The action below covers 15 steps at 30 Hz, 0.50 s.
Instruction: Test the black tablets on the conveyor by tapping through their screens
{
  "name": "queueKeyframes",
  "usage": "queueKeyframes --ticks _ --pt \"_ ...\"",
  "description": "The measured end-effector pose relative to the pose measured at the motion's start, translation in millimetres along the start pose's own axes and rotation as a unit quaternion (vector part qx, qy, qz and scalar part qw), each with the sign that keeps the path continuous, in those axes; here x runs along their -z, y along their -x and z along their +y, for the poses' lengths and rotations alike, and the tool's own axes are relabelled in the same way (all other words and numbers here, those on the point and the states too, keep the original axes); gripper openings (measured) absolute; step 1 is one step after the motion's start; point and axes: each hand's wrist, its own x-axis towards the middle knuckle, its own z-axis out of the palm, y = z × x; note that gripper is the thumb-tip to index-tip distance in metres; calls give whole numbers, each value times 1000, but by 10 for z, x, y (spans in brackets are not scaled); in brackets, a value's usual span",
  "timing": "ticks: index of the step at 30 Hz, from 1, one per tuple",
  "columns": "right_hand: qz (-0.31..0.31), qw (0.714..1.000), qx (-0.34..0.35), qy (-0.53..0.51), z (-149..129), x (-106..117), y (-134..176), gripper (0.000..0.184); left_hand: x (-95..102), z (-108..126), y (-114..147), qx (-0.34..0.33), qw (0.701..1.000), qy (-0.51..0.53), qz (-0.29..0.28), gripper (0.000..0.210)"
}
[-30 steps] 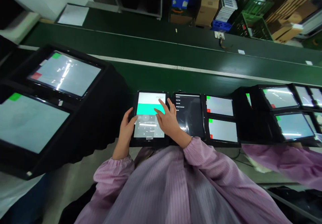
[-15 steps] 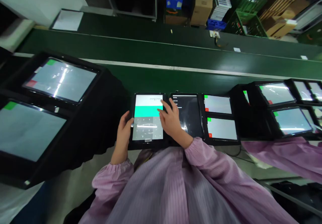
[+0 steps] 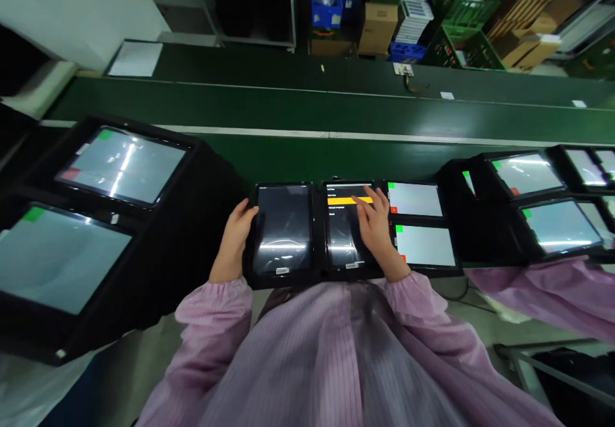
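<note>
Two tablets in portrait position stand side by side before me. My left hand is at the left edge of the left tablet, thumb against its rim and the other fingers curled by its side, partly hidden. That tablet's screen is dark. Over the right tablet, my right hand is open, with fingers stretched and a fingertip at the yellow-highlighted row of a menu. "Change Language" reads just below this row. The hand covers the tablet's right side.
Right of the tablets are an upper white screen and a lower white screen, both with green and red corner marks. More screens stand on black housings at left and right. Behind runs a green bench. A pink sleeve shows at right.
My right hand has moved right, from the left tablet to the right one. The left screen went from a keypad with a green band to dark. A yellow row now shows on the right tablet.
</note>
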Motion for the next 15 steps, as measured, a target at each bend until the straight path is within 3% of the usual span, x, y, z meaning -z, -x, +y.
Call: queueKeyframes --ticks 5,9,15 --pt "24 989 -131 -69 483 277 129 56 -122 55 -115 -13 1000 12 -12 40" --pt "2 974 -198 -112 672 359 275 72 -166 62 -115 -13 1000 26 -5 39" --pt "-45 956 -207 -202 676 300 484 75 -132 47 52 0 999 50 -10 45"
